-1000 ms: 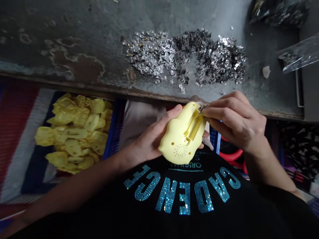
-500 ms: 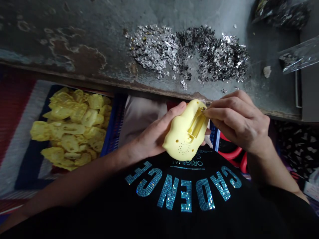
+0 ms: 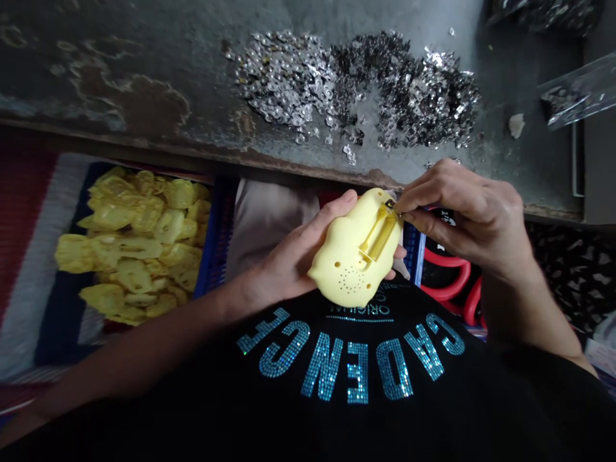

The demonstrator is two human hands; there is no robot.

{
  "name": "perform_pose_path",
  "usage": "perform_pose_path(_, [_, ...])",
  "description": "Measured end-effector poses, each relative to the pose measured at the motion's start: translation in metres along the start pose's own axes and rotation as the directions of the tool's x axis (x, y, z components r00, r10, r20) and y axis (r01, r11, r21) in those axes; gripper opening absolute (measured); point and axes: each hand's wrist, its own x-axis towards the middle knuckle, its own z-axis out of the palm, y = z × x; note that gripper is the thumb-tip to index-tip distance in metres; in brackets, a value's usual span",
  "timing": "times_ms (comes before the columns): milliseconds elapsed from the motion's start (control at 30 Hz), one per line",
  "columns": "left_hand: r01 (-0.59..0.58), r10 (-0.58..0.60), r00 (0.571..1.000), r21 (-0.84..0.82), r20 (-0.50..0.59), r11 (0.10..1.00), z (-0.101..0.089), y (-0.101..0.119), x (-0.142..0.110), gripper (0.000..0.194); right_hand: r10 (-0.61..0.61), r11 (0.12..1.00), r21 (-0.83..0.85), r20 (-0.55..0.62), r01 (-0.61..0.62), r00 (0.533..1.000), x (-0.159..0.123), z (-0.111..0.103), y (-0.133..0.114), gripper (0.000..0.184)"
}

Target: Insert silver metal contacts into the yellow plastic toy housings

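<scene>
A pale yellow plastic toy shell, with a speaker-hole pattern and screw holes, rests in my left hand. My thumb lies along its left side and the fingertips come round its right side. The long battery compartment in the shell faces up. At the compartment's far end sits a small shiny metal battery contact. My right hand pinches at that end with thumb and forefinger, gripping the metal contact, which the fingertips partly cover.
Piles of small metal contacts and darker metal pieces lie on the worn grey bench. Clear yellow plastic parts are heaped at left beside a blue basket. Red loops show below my right hand. A plastic bag lies at right.
My right fingertips have shifted slightly at the compartment's far end, uncovering more of the metal there. The shell has moved slightly left and up in view, still in my left hand.
</scene>
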Motion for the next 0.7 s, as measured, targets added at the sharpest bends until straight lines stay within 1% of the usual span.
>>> perform_pose_path(100, [-0.018,0.018,0.999,0.002,-0.036,1.000,0.0036,-0.0002,-0.0016,0.048,0.021,0.999,-0.029,0.029,-0.020,0.999,-0.0001,-0.0023,-0.0004,0.011])
perform_pose_path(167, [-0.047,0.048,0.998,0.018,-0.028,0.999,0.0058,-0.0006,-0.0025,0.045,0.026,0.998,-0.059,0.041,-0.024,0.999,-0.0006,-0.0030,-0.0007,0.011])
perform_pose_path(267, [-0.095,0.096,0.995,0.061,-0.002,0.994,0.0082,-0.0009,-0.0025,0.048,0.020,0.994,-0.112,0.039,-0.016,0.999,-0.0017,-0.0027,-0.0010,0.010])
perform_pose_path(400, [-0.088,0.089,0.996,0.087,-0.009,0.992,0.0093,-0.0007,-0.0014,0.051,-0.015,0.988,-0.155,0.035,0.021,0.999,-0.0019,-0.0019,-0.0018,0.009])
perform_pose_path(567, [-0.074,0.079,0.996,0.107,-0.042,0.992,0.0101,-0.0008,0.0008,0.054,-0.027,0.975,-0.218,0.118,0.053,0.993,0.0012,-0.0056,-0.0061,0.012])
perform_pose_path(700, [-0.069,0.071,0.997,0.106,-0.016,0.992,0.0110,-0.0007,0.0021,0.057,0.017,0.973,-0.231,0.160,0.020,0.987,0.0016,-0.0082,-0.0088,0.014])
